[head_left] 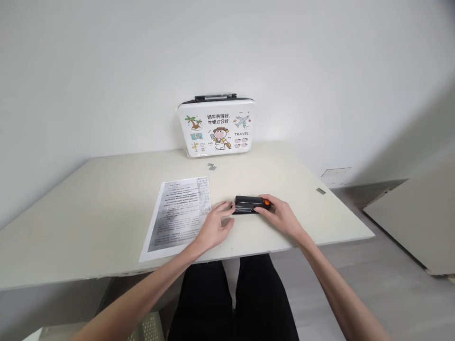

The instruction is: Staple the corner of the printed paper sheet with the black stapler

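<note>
A black stapler with an orange part at its right end lies on the white table in front of me. My right hand grips that right end, thumb on the near side and fingers on the far side. My left hand is at the stapler's left end, fingers apart, fingertips at or just touching its tip. Under and beside the left hand lies a printed sheet of paper. Whether the left fingertips press on the stapler is hard to tell.
Toward the back of the table stands a white cartoon-printed case against the wall. Small strips of staples lie before it, and another staple strip sits near the right edge. A white cabinet stands right.
</note>
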Demonstrator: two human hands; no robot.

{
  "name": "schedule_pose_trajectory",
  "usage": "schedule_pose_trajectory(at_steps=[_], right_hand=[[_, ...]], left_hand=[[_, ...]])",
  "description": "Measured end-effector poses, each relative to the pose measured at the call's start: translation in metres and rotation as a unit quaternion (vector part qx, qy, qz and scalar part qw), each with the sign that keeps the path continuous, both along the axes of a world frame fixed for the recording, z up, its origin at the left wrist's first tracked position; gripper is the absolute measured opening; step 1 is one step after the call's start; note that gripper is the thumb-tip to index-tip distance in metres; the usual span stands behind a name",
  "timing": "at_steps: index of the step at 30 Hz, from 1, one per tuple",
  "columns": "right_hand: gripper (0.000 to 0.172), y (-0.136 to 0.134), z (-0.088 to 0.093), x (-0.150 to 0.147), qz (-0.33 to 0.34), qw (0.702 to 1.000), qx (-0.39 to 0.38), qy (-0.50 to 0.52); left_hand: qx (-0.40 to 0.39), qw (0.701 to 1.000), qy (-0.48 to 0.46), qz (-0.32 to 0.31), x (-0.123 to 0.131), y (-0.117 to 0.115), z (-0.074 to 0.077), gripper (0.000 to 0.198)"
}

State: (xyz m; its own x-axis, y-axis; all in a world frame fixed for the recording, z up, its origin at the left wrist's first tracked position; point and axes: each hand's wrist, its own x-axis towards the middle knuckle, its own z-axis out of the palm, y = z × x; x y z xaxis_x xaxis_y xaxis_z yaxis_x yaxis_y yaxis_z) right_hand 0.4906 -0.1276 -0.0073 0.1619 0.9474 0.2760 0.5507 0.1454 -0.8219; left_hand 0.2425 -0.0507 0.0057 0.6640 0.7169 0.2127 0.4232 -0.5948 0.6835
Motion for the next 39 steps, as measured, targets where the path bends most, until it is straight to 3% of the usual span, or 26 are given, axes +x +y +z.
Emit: schedule_pose_trajectory(at_steps=[11,16,20,25,29,33,39], right_hand=[[0.038,0.0,0.001,-0.001,0.005,1.0,0.016,0.004],[0.038,0.0,0.0,0.0,0.004,1.0,0.008,-0.001],[0.039,-0.001,0.0,0.001,-0.001,1.0,0.008,-0.005],[0.039,-0.003,0.0,0.001,-0.004,1.0,0.001,-0.008],[0.039,-0.004,-0.003,0.001,0.002,1.0,-0.007,0.001],[0.039,-0.006,0.0,0.001,0.018,1.0,-0.012,0.005],[0.038,-0.016,0.009,-0.002,0.069,0.996,-0.056,0.0]], left_hand=[[-0.031,0.999,-0.019,0.036,0.005,-0.001,-0.006,0.045],[-0.017,1.0,0.017,0.017,0.0,0.001,-0.001,0.046],[0.044,0.995,0.086,0.001,-0.028,0.001,0.012,0.049],[0.124,0.982,0.139,-0.019,-0.097,0.0,0.028,0.048],[0.148,0.968,0.194,-0.061,-0.139,-0.012,0.031,0.069],[0.183,0.957,0.208,-0.088,-0.148,-0.035,0.026,0.081],[0.163,0.961,0.214,-0.069,-0.138,-0.053,0.021,0.053]])
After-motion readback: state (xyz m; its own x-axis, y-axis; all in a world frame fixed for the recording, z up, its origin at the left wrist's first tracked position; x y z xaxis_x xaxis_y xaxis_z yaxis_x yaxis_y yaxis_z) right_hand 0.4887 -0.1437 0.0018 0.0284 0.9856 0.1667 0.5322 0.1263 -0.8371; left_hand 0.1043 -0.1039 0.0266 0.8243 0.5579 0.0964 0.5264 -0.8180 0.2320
